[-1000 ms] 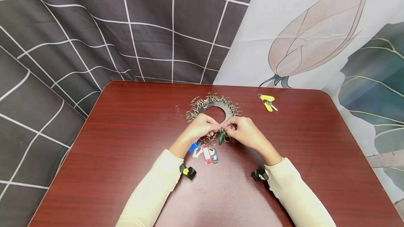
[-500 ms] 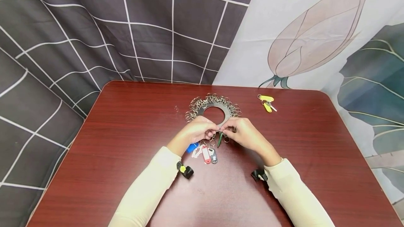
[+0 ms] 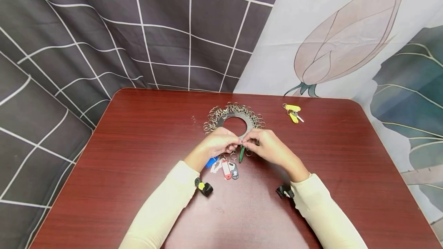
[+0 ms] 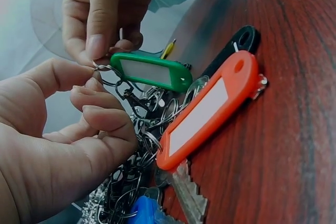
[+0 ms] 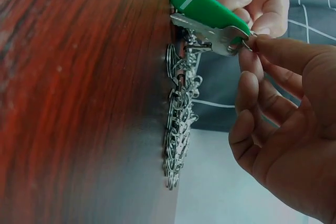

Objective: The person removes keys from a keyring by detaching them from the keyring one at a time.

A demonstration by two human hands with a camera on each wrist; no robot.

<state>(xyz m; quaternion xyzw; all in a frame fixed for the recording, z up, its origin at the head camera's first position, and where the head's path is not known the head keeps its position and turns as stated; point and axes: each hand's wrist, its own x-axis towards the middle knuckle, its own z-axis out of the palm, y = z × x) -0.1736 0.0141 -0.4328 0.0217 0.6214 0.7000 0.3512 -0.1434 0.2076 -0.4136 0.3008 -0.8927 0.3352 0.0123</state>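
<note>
Both hands meet at the near side of a flat grey metal ring (image 3: 244, 117) fringed with clasps and small split rings. My left hand (image 3: 221, 142) pinches a split ring (image 4: 108, 75) between thumb and forefinger. The right hand (image 3: 269, 145) pinches that same ring from the other side, fingertips nearly touching the left ones. From it hang a green key tag (image 4: 149, 72) with a white label and a silver key (image 5: 205, 32). Beside them, a red tag (image 3: 226, 169), a dark tag (image 3: 235, 171) and a blue tag (image 3: 211, 162) lie with keys. Fingers partly hide the pinched ring.
Two yellow key tags (image 3: 293, 108) with a key lie at the back right of the reddish-brown table (image 3: 155, 126). A dark checked curtain (image 3: 166, 41) and a pale flower-print cloth (image 3: 273, 57) hang behind the table.
The green tag has turned from a slant to a narrower, edge-on look below the fingers. Both hands have closed in slightly on its ring; the other tags stay put.
</note>
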